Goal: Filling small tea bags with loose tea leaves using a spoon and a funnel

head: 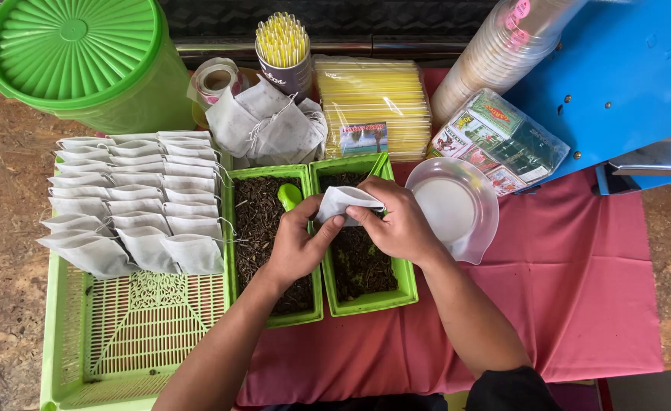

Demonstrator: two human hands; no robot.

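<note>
Single head-worn view, looking almost straight down from close above the surface. Forearms enter from the lower edge of the frame; the far edge lies along the top.

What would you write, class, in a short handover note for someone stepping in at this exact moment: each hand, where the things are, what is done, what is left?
Left hand and right hand both pinch one small white filter bag above the two green bins of dried leaves.
Green scoop rests in the left bin.
Done: rows of filled bags lie on the green tray.
Left: a pile of empty bags behind the bins.
</note>
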